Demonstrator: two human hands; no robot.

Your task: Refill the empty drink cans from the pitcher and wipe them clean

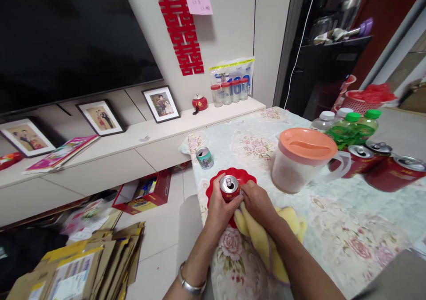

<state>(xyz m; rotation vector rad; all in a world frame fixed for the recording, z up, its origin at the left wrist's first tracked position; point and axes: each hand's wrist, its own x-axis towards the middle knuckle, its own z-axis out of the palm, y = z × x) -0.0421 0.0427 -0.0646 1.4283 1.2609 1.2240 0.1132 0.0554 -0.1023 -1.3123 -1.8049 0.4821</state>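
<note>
An opened red can stands upright in the grip of my left hand, whose fingers wrap its left side. Under and behind it lies a red scalloped plate on the flowered tablecloth. Closed around part of a yellow cloth, my right hand presses near the can's right side. The rest of the cloth hangs down below my right wrist. Behind the plate, to the left, is a small green and silver can.
A pitcher with an orange lid stands right of my hands. Further right are red cans and green-capped bottles. Folded cardboard and a red box lie on the floor at left.
</note>
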